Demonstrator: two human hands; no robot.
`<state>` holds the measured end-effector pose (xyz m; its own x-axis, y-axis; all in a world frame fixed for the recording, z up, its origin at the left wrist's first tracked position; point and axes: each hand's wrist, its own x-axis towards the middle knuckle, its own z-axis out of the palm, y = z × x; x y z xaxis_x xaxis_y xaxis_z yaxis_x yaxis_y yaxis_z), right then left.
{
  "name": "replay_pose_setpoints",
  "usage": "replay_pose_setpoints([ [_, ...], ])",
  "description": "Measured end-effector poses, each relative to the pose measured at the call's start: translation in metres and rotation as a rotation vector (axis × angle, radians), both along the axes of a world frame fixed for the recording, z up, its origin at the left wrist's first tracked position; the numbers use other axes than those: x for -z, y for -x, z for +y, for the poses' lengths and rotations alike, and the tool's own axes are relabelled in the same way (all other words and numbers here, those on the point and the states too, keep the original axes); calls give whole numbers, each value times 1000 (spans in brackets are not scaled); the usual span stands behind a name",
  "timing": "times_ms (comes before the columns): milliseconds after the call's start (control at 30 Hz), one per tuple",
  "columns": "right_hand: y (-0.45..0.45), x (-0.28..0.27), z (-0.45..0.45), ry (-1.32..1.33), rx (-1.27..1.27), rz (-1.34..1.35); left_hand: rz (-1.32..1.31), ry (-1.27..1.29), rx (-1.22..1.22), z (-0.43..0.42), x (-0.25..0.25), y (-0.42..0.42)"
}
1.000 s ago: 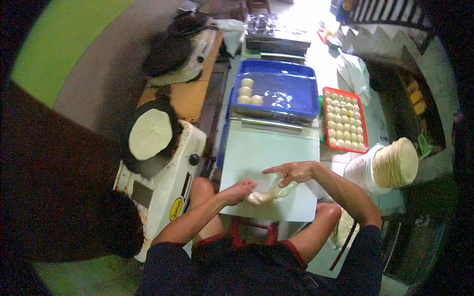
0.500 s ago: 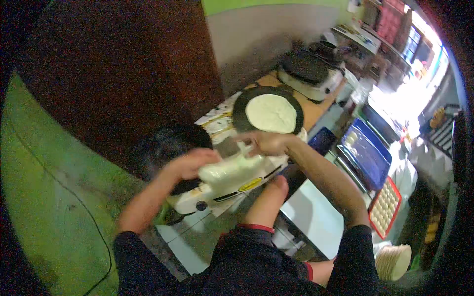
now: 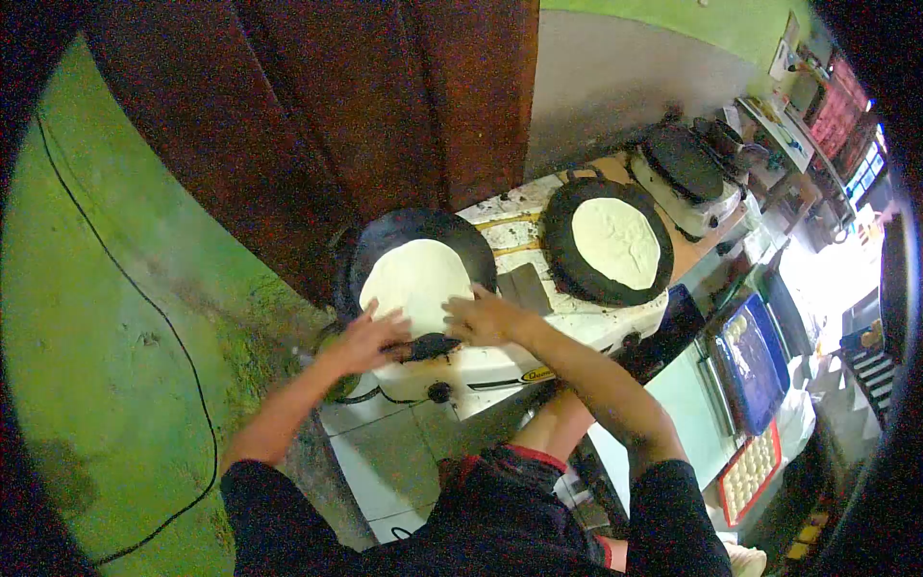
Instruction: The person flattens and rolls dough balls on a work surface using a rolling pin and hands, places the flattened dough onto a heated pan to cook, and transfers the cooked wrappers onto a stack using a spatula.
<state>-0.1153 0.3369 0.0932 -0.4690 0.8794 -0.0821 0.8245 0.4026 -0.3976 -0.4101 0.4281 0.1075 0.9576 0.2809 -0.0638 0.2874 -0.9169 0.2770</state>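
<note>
A round, pale sheet of flatbread dough [image 3: 415, 279] lies in the dark round pan [image 3: 463, 235] on the left burner. At its near left edge is my left hand [image 3: 377, 338], fingers stretched out and apart. My right hand [image 3: 484, 317] is at the dough's near right edge, its fingers also spread and touching the rim. On the right burner of the white stove [image 3: 500, 346], a second flatbread [image 3: 615, 240] with a wrinkled surface lies on a black griddle [image 3: 569, 260].
A grey metal scraper or plate [image 3: 524, 287] sits between the two pans. Another black-topped stove [image 3: 683, 165] stands behind on the right. A blue tray [image 3: 755, 370] and a red-edged tray of dough balls [image 3: 750, 478] are at the right. A black cable [image 3: 173, 356] runs along the left.
The dough sheet that hung between my hands, folded and blurred, now lies spread in the left pan. My hands are at its near edge. The view has shifted left.
</note>
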Motion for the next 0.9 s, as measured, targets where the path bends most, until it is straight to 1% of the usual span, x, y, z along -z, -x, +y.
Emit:
replay_pose_setpoints([
  [33, -2, 13, -6, -63, -5, 63, 36, -26, -26, -15, -12, 0],
  [67, -1, -20, -13, 27, -11, 44, -39, -47, -96, -11, -12, 5],
  [100, -1, -25, -4, -16, 22, 127, -108, -61, -167, -10, -13, 10],
  [167, 9, -30, 15, -106, 92, 293, -376, 91, -308, 3, -26, -10],
  [200, 22, -24, 26, -133, 198, 435, -276, -11, -326, 12, -24, -27],
  [233, 33, -9, 40, -123, 224, 292, -200, -24, -408, 25, -2, -43],
  [267, 40, 14, 55, -114, 256, 150, -122, -36, -484, 43, 34, -59],
  [300, 42, 31, 66, -103, 290, 10, -42, -48, -559, 56, 50, -70],
  [333, 32, 38, 71, -209, 254, -90, -55, -81, -616, 65, 47, -75],
  [400, 25, 24, 76, -296, 315, -105, -84, -137, -737, 81, 40, -85],
  [433, 24, 17, 75, -326, 351, -107, -122, -193, -713, 79, 40, -84],
  [467, 25, 18, 73, -361, 314, -131, -149, -240, -689, 67, 30, -79],
  [500, 28, 24, 60, -329, 233, -71, -178, -289, -667, 56, 23, -73],
  [533, 30, 31, 47, -308, 152, -16, -45, -199, -551, 44, 16, -67],
  [567, 32, 36, 36, -288, 70, 39, -189, -176, -347, 26, 42, -44],
  [600, 38, 19, 15, -114, -10, 10, 90, -56, -333, 1, 24, -41],
  [633, 44, -13, -9, 62, -87, -16, 152, 8, -295, -16, 3, -33],
  [667, 44, -31, -28, 90, -133, 123, 217, 76, -255, -32, -18, -23],
  [700, 42, -40, -34, 172, -154, 94, 284, 144, -212, -40, -29, -16],
  [767, 37, -52, -33, 325, -207, 26, 153, 154, -295, -35, -39, -13],
  [800, 38, -21, -34, -125, -80, 176, 85, 154, -336, -32, -43, -15],
  [833, 36, -4, -27, -300, -31, 107, 16, 63, -357, -26, -41, -20],
  [900, 31, 11, -10, -657, 68, -39, -129, -124, -394, -12, -14, -34],
])
